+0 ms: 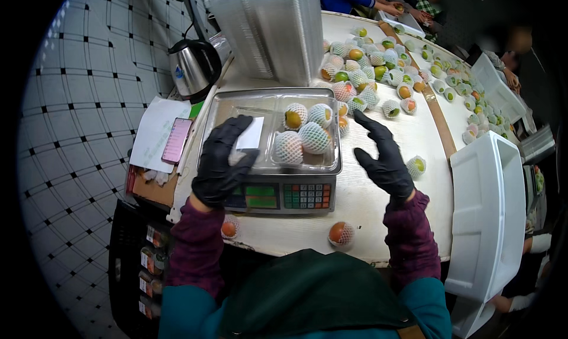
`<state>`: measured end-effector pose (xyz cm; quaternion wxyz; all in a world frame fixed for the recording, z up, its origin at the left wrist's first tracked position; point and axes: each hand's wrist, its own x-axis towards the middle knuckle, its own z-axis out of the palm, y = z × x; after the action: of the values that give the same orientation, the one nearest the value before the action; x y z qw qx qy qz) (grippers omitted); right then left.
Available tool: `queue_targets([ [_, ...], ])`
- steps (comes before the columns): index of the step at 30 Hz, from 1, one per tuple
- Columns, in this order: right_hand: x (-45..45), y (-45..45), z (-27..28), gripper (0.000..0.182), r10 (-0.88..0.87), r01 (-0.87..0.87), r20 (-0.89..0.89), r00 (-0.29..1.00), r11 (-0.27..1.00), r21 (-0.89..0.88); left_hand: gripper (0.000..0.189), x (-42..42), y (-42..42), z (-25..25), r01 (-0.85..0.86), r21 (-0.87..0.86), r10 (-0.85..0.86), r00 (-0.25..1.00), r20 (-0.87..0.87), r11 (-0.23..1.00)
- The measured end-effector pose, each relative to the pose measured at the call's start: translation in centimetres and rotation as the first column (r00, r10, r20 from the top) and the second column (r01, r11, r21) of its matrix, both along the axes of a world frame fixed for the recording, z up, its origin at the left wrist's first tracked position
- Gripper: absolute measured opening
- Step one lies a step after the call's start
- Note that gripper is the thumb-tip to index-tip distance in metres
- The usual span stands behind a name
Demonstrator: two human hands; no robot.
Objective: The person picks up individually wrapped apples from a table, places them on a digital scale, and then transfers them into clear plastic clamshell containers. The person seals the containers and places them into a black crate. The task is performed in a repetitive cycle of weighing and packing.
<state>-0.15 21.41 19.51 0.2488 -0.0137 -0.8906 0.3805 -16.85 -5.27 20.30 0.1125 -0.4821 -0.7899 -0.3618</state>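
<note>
An open clear plastic clamshell box lies on the steel pan of a digital weighing scale. Several orange-green fruits in white foam net sleeves fill part of its right half. On the left half is a blank-looking white label. My left hand, in a black glove, hovers over or touches that half, thumb and fingers apart; contact is hard to tell. To the right of the box, my black-gloved right hand is raised above the table, fingers spread and holding nothing.
Many sleeved fruits cover the table's far side. Stacked clear boxes stand behind the scale. An electric kettle and a phone are leftward. White foam crates stand right; a black crate is lower left. Other people work beyond.
</note>
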Motion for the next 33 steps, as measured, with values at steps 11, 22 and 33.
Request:
queue_targets([
  [11,12.1,-1.5,-11.9,0.033,-0.198,0.451,0.408,0.891,0.491,-0.745,0.03,1.5,-12.3,-8.4,-0.579,0.126,0.512,0.787,0.344,0.805],
  [22,10.5,11.3,-15.3,0.06,-0.803,0.797,0.035,0.595,0.595,0.107,0.03,0.9,-7.8,-6.1,-0.439,0.189,0.406,0.894,0.191,0.878],
  [33,3.9,14.6,-19.2,0.064,-0.749,0.597,0.243,0.617,0.646,0.476,0.081,-1.9,-5.3,-9.2,-0.519,-0.011,0.519,0.853,0.061,0.855],
])
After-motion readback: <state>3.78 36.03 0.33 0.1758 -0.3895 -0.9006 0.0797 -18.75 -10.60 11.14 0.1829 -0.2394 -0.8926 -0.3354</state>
